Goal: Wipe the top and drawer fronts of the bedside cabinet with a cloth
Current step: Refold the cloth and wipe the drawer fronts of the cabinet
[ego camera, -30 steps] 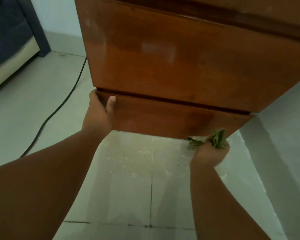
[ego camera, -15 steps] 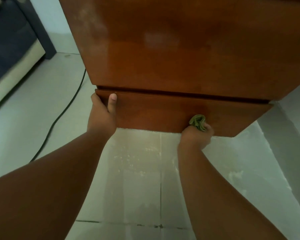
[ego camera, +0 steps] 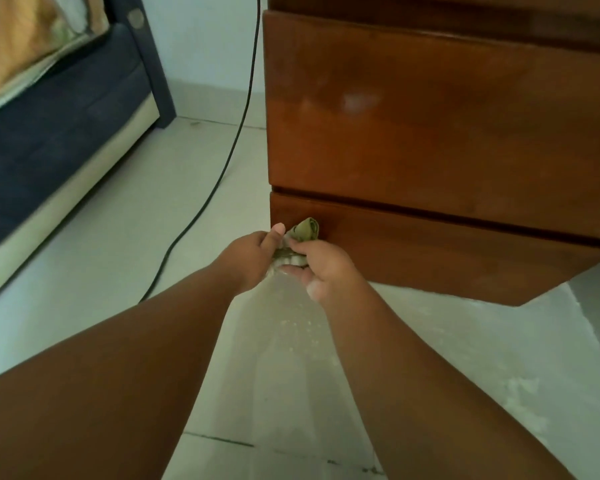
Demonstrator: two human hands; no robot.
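The brown wooden bedside cabinet (ego camera: 430,140) fills the upper right, with a tall drawer front above a narrower bottom drawer front (ego camera: 447,258). A small bunched green cloth (ego camera: 303,233) is held in front of the bottom drawer's left end. My left hand (ego camera: 257,252) and my right hand (ego camera: 321,268) meet there, both with fingers closed on the cloth. The cloth's upper tip lies against or just in front of the drawer front; I cannot tell which. The cabinet top is out of view.
A black cable (ego camera: 222,161) runs down the wall and across the pale tiled floor (ego camera: 101,254) left of the cabinet. A bed with a dark blue frame (ego camera: 49,133) stands at the left. A grey wall (ego camera: 596,306) is at the right of the cabinet.
My left hand has let go of the bottom drawer's left edge and joined the right hand on the cloth. The right hand carried the cloth leftward along the bottom drawer. The view has shifted left.
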